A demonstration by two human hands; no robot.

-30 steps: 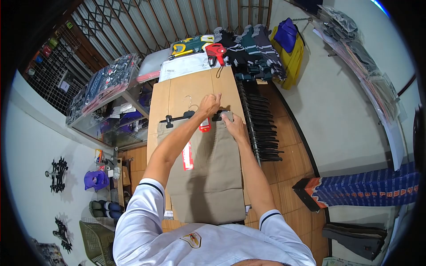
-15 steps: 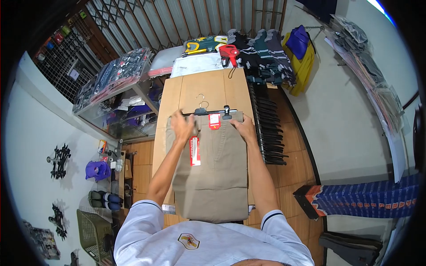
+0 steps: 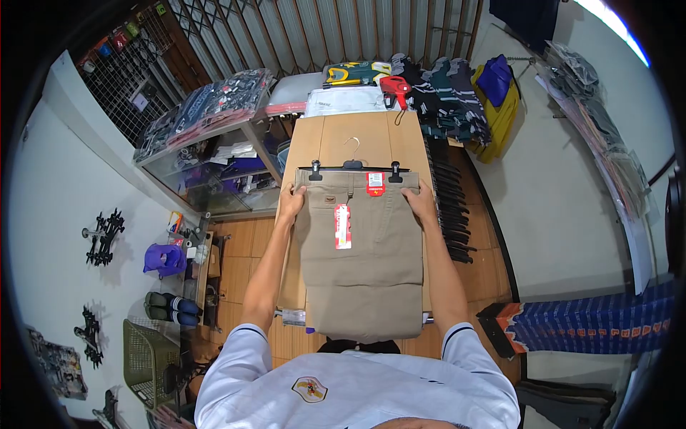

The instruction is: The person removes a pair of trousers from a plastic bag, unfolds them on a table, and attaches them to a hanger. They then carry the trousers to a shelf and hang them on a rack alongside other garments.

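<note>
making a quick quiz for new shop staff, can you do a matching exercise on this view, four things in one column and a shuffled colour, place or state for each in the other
Things
1 folded trousers
2 hanger
3 handheld tool
4 basket

Matches
A bright red
B green, lower left of the picture
C held between left hand and right hand
D clipped at a waistband

Pairs: 1-C, 2-D, 3-A, 4-B

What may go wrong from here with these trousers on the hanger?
The trousers might slip or tilt if lifted by the hanger, should either clip grip poorly. Their lower end reaches past the table's near edge, so it could drag them down if both hands let go. The dangling hang tag may snag.
</note>
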